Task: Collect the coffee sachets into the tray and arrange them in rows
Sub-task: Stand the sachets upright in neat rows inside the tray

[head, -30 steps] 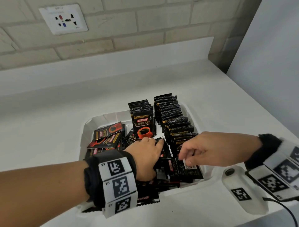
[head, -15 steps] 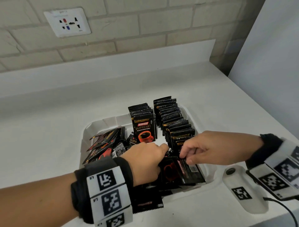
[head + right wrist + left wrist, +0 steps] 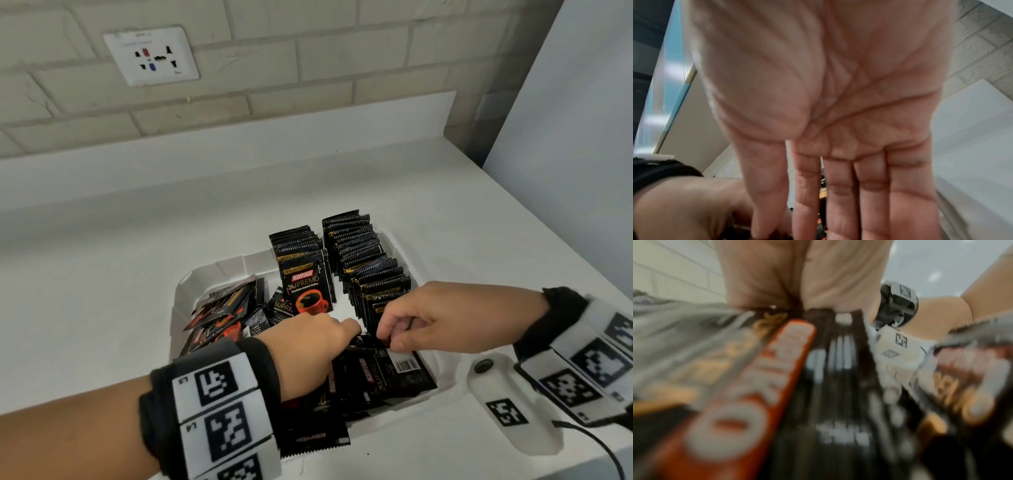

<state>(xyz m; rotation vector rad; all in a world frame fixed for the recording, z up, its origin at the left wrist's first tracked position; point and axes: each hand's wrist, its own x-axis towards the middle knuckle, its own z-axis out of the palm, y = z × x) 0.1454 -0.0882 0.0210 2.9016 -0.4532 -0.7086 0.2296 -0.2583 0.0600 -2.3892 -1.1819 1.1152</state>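
Note:
A white tray (image 3: 178, 303) holds black coffee sachets. Two upright rows stand at its back: a short middle row (image 3: 301, 270) and a longer right row (image 3: 371, 270). Loose sachets lean at the left (image 3: 222, 308) and lie flat at the front (image 3: 387, 375). My left hand (image 3: 346, 334) reaches down into the front pile, its fingers curled round several sachets (image 3: 789, 369), which are blurred in the left wrist view. My right hand (image 3: 385, 337) pinches one sachet at the near end of the right row. In the right wrist view the palm (image 3: 838, 97) hides that grip.
A white tagged device (image 3: 507, 407) with a black cable lies on the counter right of the tray. One sachet (image 3: 315, 437) overhangs the tray's front rim. A grey panel (image 3: 565, 120) stands at the right, and a wall socket (image 3: 150, 54) sits on the brick wall.
The loose sachets at the tray's left have tipped from flat to leaning. Both hands stay at the front pile, and the right fingers have curled tighter.

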